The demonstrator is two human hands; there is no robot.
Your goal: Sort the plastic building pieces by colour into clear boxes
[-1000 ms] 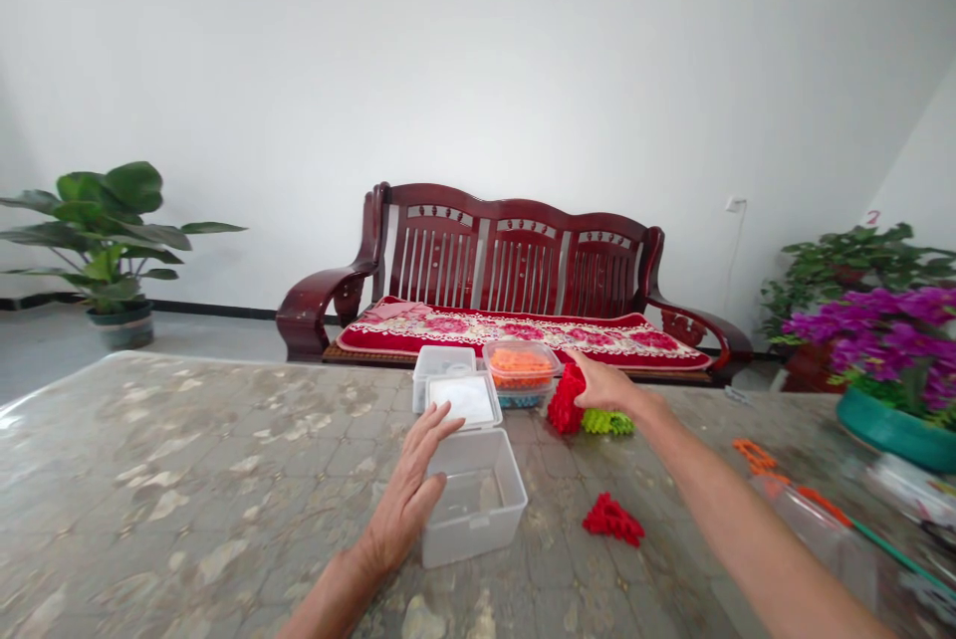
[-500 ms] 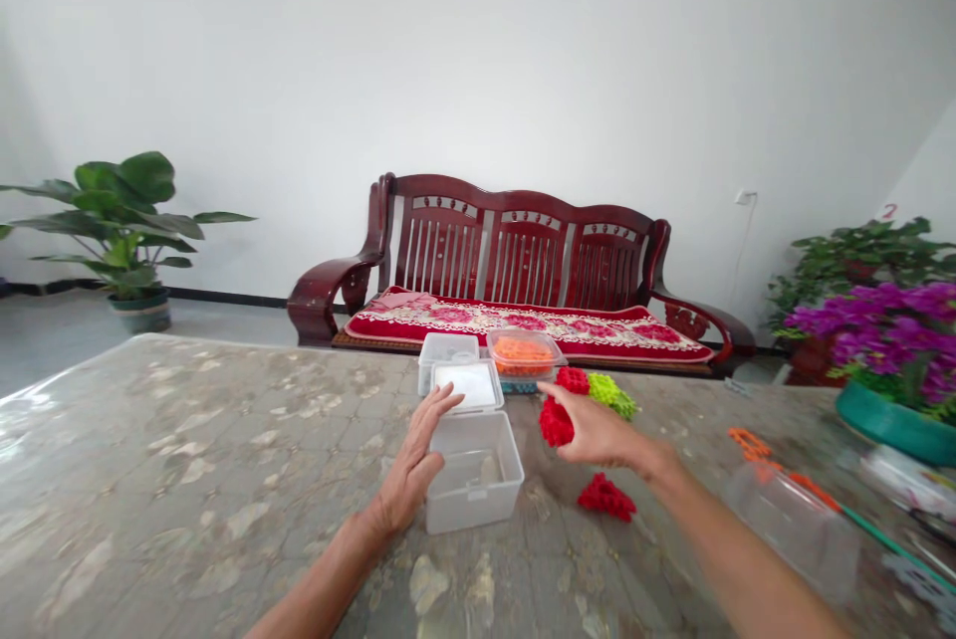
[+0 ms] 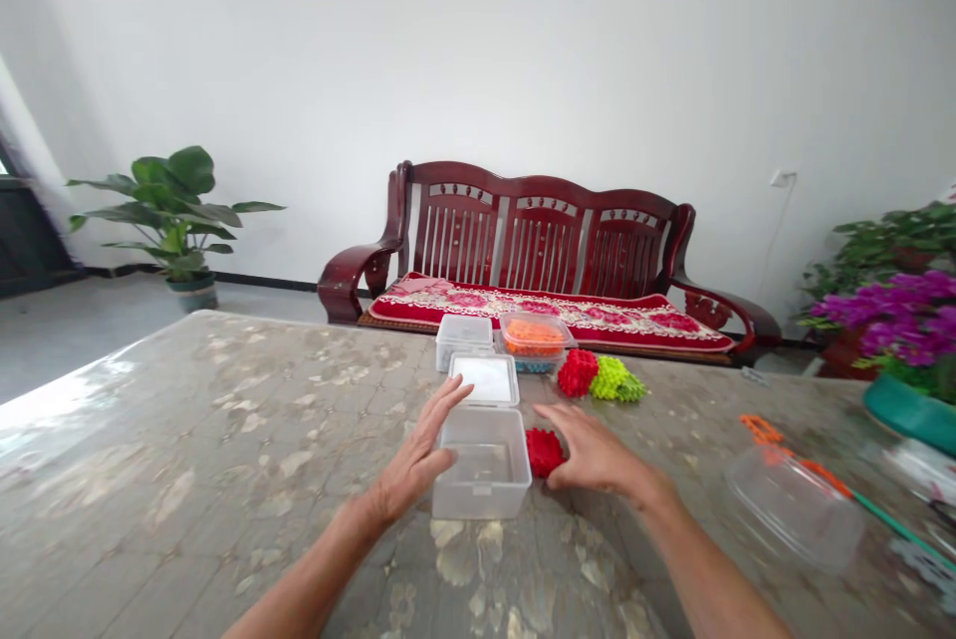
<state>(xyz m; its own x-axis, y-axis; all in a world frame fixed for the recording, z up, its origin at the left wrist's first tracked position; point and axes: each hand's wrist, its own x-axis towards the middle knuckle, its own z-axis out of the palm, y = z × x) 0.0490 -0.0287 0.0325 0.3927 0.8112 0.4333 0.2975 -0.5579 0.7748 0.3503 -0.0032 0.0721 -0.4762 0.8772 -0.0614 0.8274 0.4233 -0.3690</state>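
Observation:
A clear plastic box (image 3: 481,498) stands open on the table, its white-looking lid (image 3: 485,380) tipped back behind it. My left hand (image 3: 422,450) is at the box's left side, fingers apart, holding nothing. On the right, my right hand (image 3: 594,450) has its thumb and fingers spread around a red textured piece (image 3: 544,453) beside the box's right wall; whether they touch it is unclear. Behind that hand lie another red piece (image 3: 578,373) and a lime-green piece (image 3: 616,379), side by side.
Behind the lid are a second clear box (image 3: 463,335) and a tub of orange pieces (image 3: 535,335). At right lie a clear cover (image 3: 793,510), orange pieces (image 3: 762,430) and a flower pot (image 3: 907,410). A wooden bench (image 3: 538,231) stands beyond the table.
The view has shifted. A red piece is now close against the box's right side, by my right hand; the separate front-right one no longer lies there. My left hand stays at the box.

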